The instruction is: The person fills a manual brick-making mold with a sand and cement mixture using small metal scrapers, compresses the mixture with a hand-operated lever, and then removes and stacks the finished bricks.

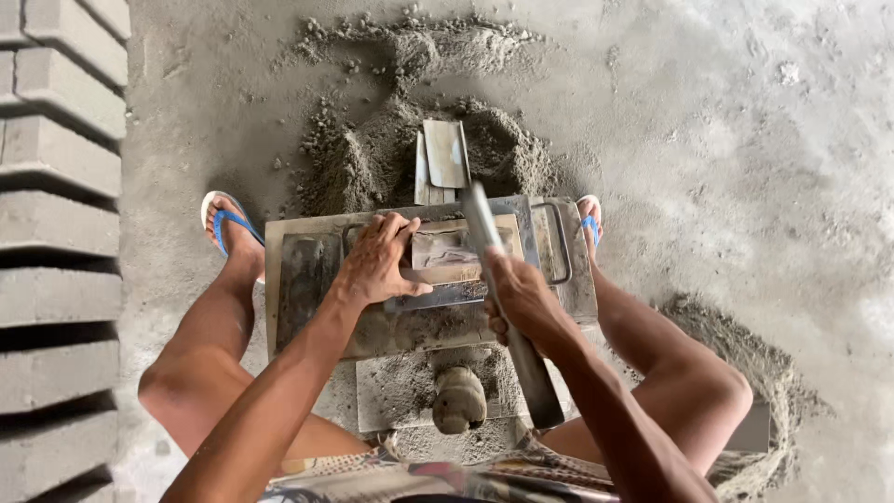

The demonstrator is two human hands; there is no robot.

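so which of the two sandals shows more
The left-foot sandal: its white sole and blue straps lie in plain view beside the mould, while the right-foot sandal only peeks out behind it.

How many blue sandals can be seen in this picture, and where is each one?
2. One sandal is left of the metal mould, on the left foot. The other sandal is at the mould's right edge, mostly hidden behind it.

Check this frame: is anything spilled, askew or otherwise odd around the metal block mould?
Loose grey cement mix lies scattered on the concrete floor beyond the grey metal block mould, with a small metal scoop half sunk in it. Otherwise nothing stands out.
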